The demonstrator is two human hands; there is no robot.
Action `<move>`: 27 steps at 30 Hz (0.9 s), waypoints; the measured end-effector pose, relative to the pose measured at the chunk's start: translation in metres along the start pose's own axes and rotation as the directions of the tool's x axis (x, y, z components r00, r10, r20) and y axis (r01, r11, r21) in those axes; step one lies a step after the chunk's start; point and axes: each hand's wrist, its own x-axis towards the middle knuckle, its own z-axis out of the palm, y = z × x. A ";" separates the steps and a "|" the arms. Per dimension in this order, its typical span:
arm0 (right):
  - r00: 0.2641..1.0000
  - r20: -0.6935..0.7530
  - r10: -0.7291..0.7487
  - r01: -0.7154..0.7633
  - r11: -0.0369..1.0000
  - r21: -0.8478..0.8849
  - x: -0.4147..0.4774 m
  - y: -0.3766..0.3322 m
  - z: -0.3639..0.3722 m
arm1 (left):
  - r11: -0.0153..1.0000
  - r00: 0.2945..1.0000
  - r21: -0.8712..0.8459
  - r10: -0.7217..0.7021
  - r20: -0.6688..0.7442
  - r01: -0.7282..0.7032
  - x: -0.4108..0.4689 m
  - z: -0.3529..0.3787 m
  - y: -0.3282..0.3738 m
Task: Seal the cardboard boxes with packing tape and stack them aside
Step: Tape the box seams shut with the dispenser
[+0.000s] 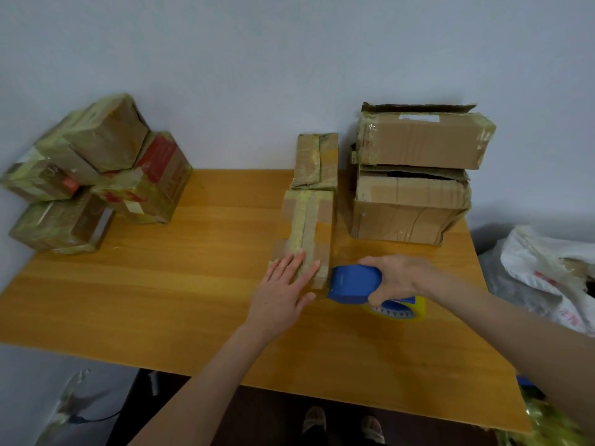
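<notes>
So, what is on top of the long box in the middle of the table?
A strip of tape runs along the long box, and the left hand rests flat on its near end. The hand covers the tape's end there; the box's inside is hidden.

On the wooden table (193, 300) a long narrow box (306, 233) lies with tape along its top seam; the left hand (283, 291) presses flat on its near end, fingers straight; the right hand (396, 278) grips a blue tape dispenser (352, 283) just beside that end — its yellowish roll (402, 312) under the wrist; taped boxes (96, 175) are heaped far left; two larger boxes (415, 175) stand stacked at the right.
</notes>
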 end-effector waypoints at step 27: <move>0.915 -0.187 0.358 -0.175 0.769 0.615 0.013 0.018 0.041 | 0.927 0.973 -0.372 -0.126 -0.195 0.045 -0.010 -0.015 -0.014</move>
